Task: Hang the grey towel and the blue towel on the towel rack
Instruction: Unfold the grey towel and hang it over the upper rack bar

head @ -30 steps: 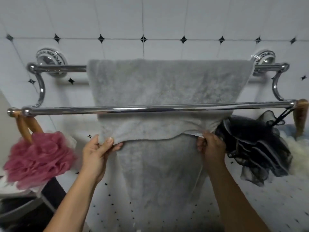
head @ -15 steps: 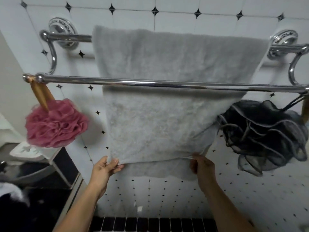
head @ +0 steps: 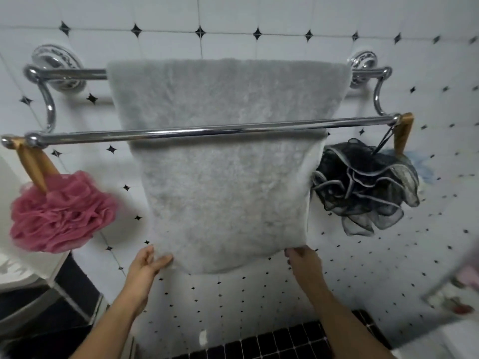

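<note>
Both hands' fingers pinch the grey towel's [head: 223,193] bottom corners, left hand [head: 145,265], right hand [head: 303,260], seemingly.

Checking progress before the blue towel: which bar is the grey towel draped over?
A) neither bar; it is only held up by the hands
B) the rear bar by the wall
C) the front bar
B: the grey towel folds over the rear bar and hangs behind the front bar.

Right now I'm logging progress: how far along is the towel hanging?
Done: the grey towel is draped over the rack's back bar. In hand: left hand and right hand pinch its bottom corners. Left: the blue towel, not in view; front bar is bare.
</note>
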Available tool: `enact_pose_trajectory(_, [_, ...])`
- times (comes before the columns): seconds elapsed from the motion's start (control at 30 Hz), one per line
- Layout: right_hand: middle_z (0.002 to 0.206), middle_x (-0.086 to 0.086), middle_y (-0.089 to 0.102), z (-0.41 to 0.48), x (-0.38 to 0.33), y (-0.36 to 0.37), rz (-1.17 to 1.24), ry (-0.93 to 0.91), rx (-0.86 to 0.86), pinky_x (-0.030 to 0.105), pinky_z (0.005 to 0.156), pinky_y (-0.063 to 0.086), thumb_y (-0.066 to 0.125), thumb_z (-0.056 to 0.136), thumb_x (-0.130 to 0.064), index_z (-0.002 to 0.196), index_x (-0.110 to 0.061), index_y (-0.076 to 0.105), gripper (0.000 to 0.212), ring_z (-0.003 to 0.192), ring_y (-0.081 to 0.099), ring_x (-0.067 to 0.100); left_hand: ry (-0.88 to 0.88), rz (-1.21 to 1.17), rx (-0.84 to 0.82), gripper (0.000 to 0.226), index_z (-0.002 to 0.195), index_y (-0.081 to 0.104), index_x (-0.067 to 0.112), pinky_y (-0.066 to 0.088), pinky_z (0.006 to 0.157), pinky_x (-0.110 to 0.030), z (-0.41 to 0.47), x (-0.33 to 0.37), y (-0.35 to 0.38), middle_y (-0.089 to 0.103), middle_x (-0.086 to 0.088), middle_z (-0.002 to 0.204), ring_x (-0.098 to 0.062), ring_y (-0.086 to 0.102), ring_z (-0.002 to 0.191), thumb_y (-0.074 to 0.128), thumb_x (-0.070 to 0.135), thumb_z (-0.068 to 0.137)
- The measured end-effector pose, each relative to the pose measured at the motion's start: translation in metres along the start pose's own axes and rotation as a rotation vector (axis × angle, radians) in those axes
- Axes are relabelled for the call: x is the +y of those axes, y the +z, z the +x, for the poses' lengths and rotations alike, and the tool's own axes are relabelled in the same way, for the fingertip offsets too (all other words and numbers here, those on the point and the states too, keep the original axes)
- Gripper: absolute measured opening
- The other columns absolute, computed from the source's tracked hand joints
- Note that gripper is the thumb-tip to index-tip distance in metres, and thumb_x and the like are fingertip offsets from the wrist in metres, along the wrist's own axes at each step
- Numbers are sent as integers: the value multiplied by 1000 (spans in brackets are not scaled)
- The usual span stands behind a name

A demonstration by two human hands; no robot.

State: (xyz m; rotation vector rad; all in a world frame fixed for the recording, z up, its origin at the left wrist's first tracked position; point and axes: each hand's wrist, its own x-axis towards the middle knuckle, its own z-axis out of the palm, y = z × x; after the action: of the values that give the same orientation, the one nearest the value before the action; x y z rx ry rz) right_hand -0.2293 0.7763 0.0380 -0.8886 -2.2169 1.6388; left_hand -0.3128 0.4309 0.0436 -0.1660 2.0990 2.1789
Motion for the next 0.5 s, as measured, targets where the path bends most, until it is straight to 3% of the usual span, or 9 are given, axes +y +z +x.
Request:
enact_pose_trajectory(0.07, [84,4,63,-2,-28,-14,3,-160,57,30,60,46,60,84,-26,88,-22,60,6,75,60,20,82,-39,-23,30,106,58,20,55,76,-21,4,31,9,74,11,99,-4,70,89,70,7,82])
enact_pose_trajectory(0.1, [91,-2,63,-2,-46,-19,56,-229,33,27,61,49,59,84,-24,95,-29,59,13,80,63,17,132,-60,-17,30,96,55,28,53,63,-12,6,48,16,74,23,82,8,68,73,69,5,83])
enact_pose_trajectory(0.17, [95,-10,71,2,-81,-26,303,-276,-57,20,59,53,56,84,-15,102,-32,62,25,85,69,11,243,-73,14,34,85,49,32,47,52,-5,9,84,27,67,33,64,16,63,60,69,6,84])
enact_pose_trajectory(0.27, [91,4,77,13,-122,-35,576,-180,-114,31,63,58,67,81,-15,95,-14,71,14,85,74,24,398,-52,45,21,83,56,21,54,62,-19,10,135,38,74,13,76,-2,68,69,77,17,80])
enact_pose_trajectory(0.37, [91,11,77,19,-132,-39,525,-159,-144,36,71,60,79,75,-15,93,-5,73,21,81,75,26,486,-49,117,15,91,69,15,56,71,-32,11,162,38,74,-6,88,-19,69,77,77,21,80])
enact_pose_trajectory(0.5, [94,5,76,19,-109,-37,470,-187,-188,30,70,60,73,84,-15,99,-9,73,16,85,74,21,470,-19,193,12,94,70,12,52,69,-30,10,154,34,72,-2,84,-18,67,75,71,20,86])
